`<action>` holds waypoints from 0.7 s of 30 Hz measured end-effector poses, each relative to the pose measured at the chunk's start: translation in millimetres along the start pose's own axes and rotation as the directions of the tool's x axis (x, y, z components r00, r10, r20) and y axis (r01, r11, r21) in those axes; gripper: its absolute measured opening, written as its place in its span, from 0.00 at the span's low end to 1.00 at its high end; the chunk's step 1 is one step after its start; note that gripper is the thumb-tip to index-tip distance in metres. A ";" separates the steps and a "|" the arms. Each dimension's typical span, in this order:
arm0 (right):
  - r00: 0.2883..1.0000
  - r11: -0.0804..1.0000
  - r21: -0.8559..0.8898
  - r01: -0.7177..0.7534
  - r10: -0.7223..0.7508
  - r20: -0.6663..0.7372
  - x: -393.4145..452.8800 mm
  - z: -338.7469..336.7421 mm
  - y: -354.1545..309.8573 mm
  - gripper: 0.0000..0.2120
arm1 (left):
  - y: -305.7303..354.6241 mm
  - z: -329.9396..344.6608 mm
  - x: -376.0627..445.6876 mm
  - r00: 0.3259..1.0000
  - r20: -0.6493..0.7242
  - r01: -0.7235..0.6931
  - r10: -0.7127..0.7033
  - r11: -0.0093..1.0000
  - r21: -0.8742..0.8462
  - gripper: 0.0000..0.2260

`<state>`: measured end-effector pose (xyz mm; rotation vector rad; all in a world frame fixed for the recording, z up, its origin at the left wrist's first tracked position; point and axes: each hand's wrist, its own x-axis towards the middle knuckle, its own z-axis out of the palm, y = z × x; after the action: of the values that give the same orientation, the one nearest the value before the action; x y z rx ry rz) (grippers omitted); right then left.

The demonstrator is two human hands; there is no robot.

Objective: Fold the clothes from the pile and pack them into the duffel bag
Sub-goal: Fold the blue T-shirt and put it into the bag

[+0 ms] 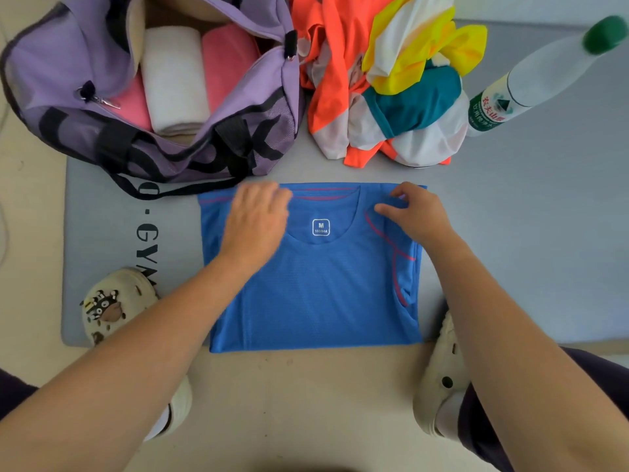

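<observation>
A blue mesh shirt (316, 294) with red piping lies flat in a folded rectangle on the grey mat, collar and size tag facing up. My left hand (257, 219) rests flat on its upper left part, fingers relaxed. My right hand (413, 212) is at the upper right corner, fingers curled onto the fabric near the fold. The purple duffel bag (238, 137) stands unzipped at the upper left, holding a white roll (173, 80) and pink rolls (228, 63). The pile of clothes (384, 83), orange, yellow, white and teal, lies behind the shirt on the right.
A plastic water bottle (531, 76) with a green cap stands right of the pile. The grey mat (527, 216) bears dark lettering at the left. My two light clogs (112, 304) (439, 376) flank the shirt, the left one on the mat's corner.
</observation>
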<state>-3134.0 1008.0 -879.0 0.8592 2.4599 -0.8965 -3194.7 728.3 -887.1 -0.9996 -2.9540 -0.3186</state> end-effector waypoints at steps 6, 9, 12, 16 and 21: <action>0.937 0.935 -0.349 0.065 0.063 0.343 -3.5 -32.6 11.3 0.13 | 64.7 29.3 -38.0 0.870 0.466 -0.145 0.161 0.987 -0.071 0.31; 0.948 0.793 -0.603 0.087 0.121 0.296 -6.6 -48.0 14.5 0.08 | 68.3 34.1 -41.1 0.870 0.478 -0.125 0.120 0.992 -0.021 0.35; 0.993 0.812 -0.580 -0.060 -0.014 -0.121 -16.9 -50.5 27.6 0.07 | 70.4 34.2 -38.6 0.863 0.497 -0.106 0.096 0.994 -0.008 0.36; 0.948 0.963 -0.234 -0.134 0.056 -0.312 -55.5 -29.2 36.8 0.14 | 76.1 33.1 -39.5 0.862 0.503 -0.091 0.070 0.996 0.018 0.36; 0.990 0.983 -0.118 -0.141 0.143 0.011 -103.3 18.5 49.2 0.16 | 81.7 31.5 -44.9 0.852 0.523 -0.033 0.025 0.999 0.005 0.39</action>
<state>-3022.7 982.7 -859.2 0.9656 2.3741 -0.7000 -3108.0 770.9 -905.6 -1.3119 -3.4007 -0.0171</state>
